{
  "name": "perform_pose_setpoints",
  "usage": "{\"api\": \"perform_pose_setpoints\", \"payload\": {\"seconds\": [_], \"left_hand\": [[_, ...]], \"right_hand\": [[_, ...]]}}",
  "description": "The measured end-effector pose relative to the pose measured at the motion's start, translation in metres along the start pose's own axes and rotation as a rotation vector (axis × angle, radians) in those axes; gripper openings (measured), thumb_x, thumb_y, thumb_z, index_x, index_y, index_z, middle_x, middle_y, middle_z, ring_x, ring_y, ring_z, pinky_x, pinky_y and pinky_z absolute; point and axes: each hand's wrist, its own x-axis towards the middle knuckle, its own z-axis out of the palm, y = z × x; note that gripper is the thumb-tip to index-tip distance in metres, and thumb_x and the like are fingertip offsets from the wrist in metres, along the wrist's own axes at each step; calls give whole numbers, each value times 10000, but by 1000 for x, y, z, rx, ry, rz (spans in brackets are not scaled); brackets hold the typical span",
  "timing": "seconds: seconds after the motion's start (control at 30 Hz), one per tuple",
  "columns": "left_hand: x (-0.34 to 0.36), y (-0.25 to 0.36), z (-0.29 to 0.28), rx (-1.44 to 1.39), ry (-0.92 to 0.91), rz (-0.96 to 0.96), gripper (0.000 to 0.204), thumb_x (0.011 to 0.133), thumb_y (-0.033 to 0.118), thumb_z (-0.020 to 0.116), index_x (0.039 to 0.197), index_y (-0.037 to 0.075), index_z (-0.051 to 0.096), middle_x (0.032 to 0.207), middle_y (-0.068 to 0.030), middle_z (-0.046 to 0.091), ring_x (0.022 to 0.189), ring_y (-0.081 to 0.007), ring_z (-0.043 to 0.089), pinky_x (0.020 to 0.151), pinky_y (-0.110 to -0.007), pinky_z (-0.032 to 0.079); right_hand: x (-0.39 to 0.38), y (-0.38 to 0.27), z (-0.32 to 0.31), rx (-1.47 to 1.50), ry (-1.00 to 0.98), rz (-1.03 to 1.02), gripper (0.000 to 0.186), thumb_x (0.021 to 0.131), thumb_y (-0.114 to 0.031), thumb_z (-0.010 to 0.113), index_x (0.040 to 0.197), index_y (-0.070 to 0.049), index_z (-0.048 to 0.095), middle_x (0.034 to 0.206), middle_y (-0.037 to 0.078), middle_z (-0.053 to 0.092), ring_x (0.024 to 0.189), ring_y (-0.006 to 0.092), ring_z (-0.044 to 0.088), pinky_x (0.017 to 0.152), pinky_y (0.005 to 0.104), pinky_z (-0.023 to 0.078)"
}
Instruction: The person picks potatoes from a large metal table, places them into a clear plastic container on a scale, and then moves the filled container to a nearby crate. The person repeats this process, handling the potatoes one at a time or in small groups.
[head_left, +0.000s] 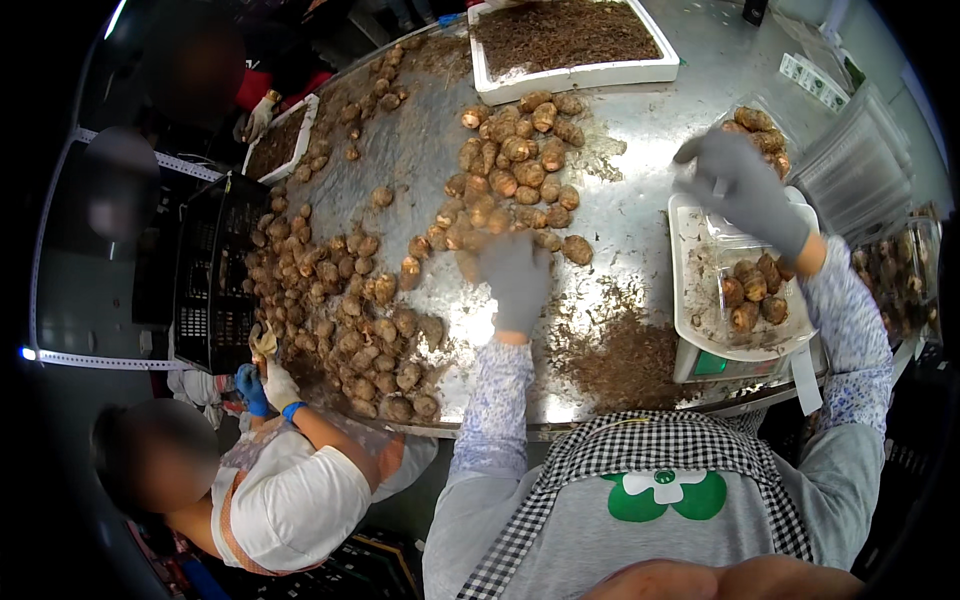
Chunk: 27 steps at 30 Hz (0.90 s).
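Note:
My left hand, in a grey glove and blurred, reaches into the lower edge of the middle heap of brown, ringed tubers, its fingertips indistinct. My right hand, also grey-gloved, is raised over a white tray on a scale, its fingers apart with nothing visible between them. In that tray, a clear plastic container holds several tubers. Just beyond my right hand sits another clear container with tubers.
A larger tuber pile lies left, beside a black crate. White foam trays of soil stand at the back. Stacked plastic containers are at right. A co-worker works at lower left; another person's gloved hand is at upper left.

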Motion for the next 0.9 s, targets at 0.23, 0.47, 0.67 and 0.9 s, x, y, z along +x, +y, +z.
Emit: {"api": "perform_pose_setpoints", "payload": {"seconds": [0.23, 0.47, 0.67, 0.9], "left_hand": [[-24, -19, 14, -72, 44, 95, 383, 752, 103, 756, 1102, 28, 618, 1145, -162, 585, 1025, -337, 563, 865, -467, 450], [-63, -18, -26, -1536, -394, -304, 457, 907, 65, 608, 1318, 16, 414, 1233, -135, 539, 1163, -216, 546, 971, -345, 493], [-93, 15, -30, -1814, -344, -249, 599, 939, 215, 652, 1416, 24, 344, 1292, -118, 506, 1203, -206, 526, 926, -300, 500], [-94, 25, -49, -1652, -382, -171, 588, 881, 20, 590, 1421, -45, 365, 1361, -164, 472, 1257, -244, 486, 1068, -363, 408]], "right_hand": [[-53, -124, 41, 249, -133, 48, 168, 849, -176, 651, 966, -57, 671, 954, 56, 669, 882, 242, 588, 834, 381, 466], [-90, -132, 117, 1055, -128, 907, 344, 982, -273, 588, 1215, -20, 599, 958, 66, 662, 809, 125, 638, 691, 284, 531], [-90, -131, 135, 1224, -122, 933, 359, 1020, -244, 516, 1283, -5, 566, 1056, 89, 637, 784, 115, 640, 697, 249, 551], [-96, -137, 126, 1081, 12, 746, 311, 1003, -170, 512, 1265, -22, 589, 1079, 75, 624, 864, 115, 617, 801, 261, 505]]}}
